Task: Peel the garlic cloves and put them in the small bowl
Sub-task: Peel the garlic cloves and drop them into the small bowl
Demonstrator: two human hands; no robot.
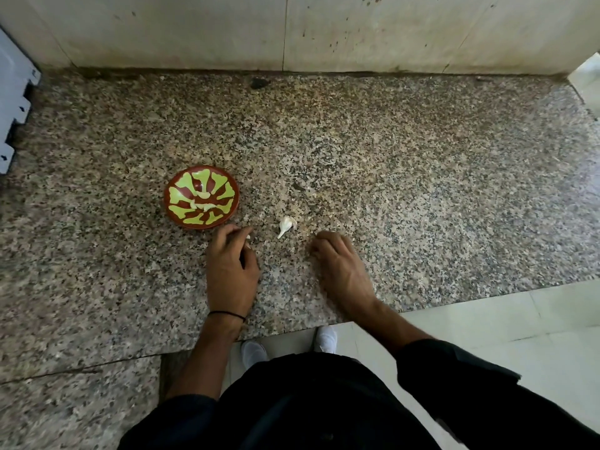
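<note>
A small red-brown bowl (172,203) with a green pattern sits on the speckled granite counter (389,177); a few pale peeled cloves (204,205) lie inside it. An unpeeled garlic clove (286,225) with a papery tail lies on the counter between my hands. My left hand (231,262) is just below and right of the bowl, its fingers curled around a small white piece (248,237) of garlic. My right hand (337,258) rests on the counter right of the clove, fingers bent down, with nothing visible in it.
A stained stone wall (292,30) closes off the back of the counter. A blue-white object (13,102) juts in at the left edge. The counter's front edge runs near my body, with pale floor tiles (519,336) and my white shoes below.
</note>
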